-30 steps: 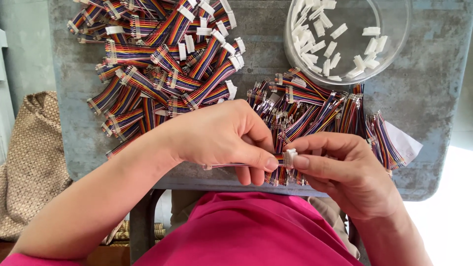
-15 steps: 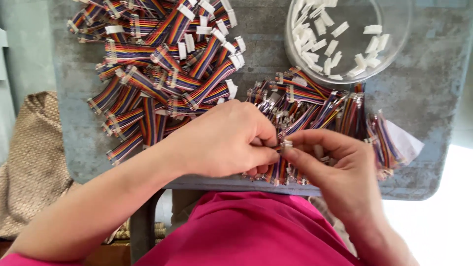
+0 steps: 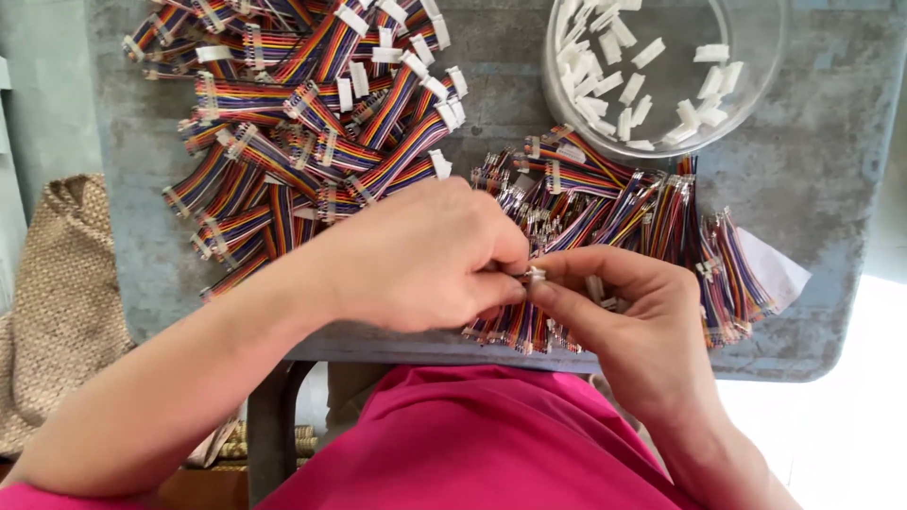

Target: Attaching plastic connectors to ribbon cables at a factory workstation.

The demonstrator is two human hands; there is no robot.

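Note:
My left hand (image 3: 425, 255) and my right hand (image 3: 628, 321) meet over the near edge of a grey table (image 3: 831, 189). Between their fingertips sits a small white connector (image 3: 536, 276) with the end of a rainbow ribbon cable, mostly hidden by my left fingers. My left hand pinches the cable end, my right thumb and forefinger pinch the connector. A few more white connectors (image 3: 597, 289) lie in my right palm. Under the hands lies a pile of loose rainbow cables (image 3: 624, 203) without connectors.
A heap of rainbow cables with white connectors fitted (image 3: 312, 104) fills the table's far left. A clear round tub (image 3: 661, 71) of white connectors stands at the far right. A woven bag (image 3: 61, 302) sits left of the table. My pink lap is below.
Both hands have drawn closer together and shifted slightly away from me over the cable pile; the white connector, plainly visible a second ago, is now mostly covered by fingertips.

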